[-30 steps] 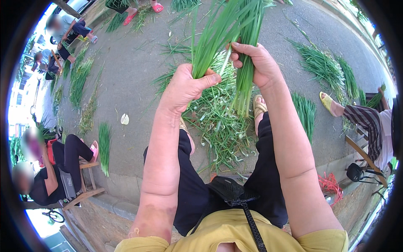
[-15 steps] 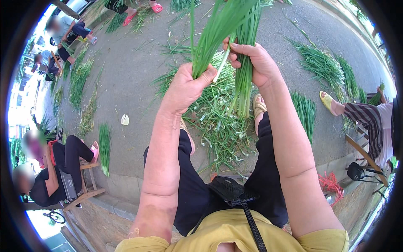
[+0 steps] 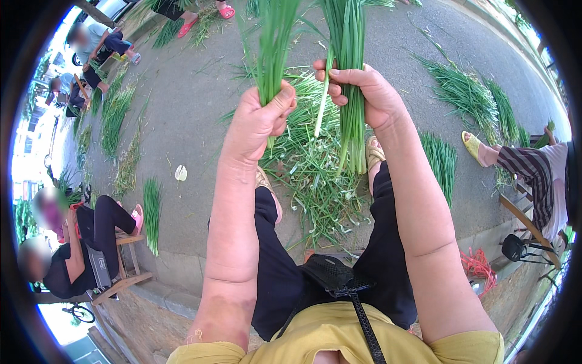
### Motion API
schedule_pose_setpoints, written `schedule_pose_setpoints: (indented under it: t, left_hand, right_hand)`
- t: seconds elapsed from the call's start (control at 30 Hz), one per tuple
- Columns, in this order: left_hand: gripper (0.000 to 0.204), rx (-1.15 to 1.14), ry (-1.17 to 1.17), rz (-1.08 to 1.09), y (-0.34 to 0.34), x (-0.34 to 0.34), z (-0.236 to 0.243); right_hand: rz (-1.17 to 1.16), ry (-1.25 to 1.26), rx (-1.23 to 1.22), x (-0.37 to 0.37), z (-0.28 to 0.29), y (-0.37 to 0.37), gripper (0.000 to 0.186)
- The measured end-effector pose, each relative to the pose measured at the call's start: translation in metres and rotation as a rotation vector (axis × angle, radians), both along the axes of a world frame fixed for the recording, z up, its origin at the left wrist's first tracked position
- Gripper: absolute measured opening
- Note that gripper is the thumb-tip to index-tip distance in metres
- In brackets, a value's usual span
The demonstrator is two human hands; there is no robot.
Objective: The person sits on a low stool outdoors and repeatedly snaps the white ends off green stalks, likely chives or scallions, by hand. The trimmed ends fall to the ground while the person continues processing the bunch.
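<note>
My left hand (image 3: 254, 127) is closed round a bunch of garlic chives (image 3: 276, 45), the leaves fanning upward and slightly blurred. To its right, my right hand (image 3: 379, 100) grips a second, thicker bunch of garlic chives (image 3: 345, 36), whose pale stem ends hang below the palm. Pinched between the right thumb and fingers is also a single stalk (image 3: 322, 112) with a whitish lower end, standing apart from that bunch. Beneath both hands, a loose pile of chives and trimmings (image 3: 321, 194) lies on the ground between my feet.
More chive bundles lie on the pavement at right (image 3: 458, 91), beside my right leg (image 3: 438, 164) and at left (image 3: 151, 212). People sit on low seats (image 3: 124, 282) along both sides. Red string (image 3: 479, 270) lies by my right elbow. A black bag (image 3: 330, 276) rests at my lap.
My left hand has moved left and slightly down with its bunch, away from the right hand. The single stalk now hangs more upright, with its white end clear of my left hand.
</note>
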State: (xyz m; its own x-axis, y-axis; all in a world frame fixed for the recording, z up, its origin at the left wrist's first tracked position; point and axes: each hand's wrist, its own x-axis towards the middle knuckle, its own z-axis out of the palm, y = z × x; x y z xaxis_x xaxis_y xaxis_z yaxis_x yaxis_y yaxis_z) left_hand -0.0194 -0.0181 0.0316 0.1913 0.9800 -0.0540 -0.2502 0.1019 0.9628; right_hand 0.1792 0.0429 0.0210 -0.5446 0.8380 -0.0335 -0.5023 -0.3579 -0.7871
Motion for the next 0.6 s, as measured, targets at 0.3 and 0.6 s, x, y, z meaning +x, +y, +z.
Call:
schedule_pose_setpoints:
  t: [0.3, 0.6]
  left_hand:
    - [0.014, 0.035, 0.110, 0.136, 0.003, -0.013, -0.003]
    - [0.024, -0.071, 0.157, -0.019, -0.003, -0.004, 0.011]
  right_hand:
    - [-0.014, 0.064, 0.013, 0.003, 0.005, 0.000, 0.030]
    - [-0.084, 0.120, 0.057, 0.007, 0.003, 0.007, 0.031]
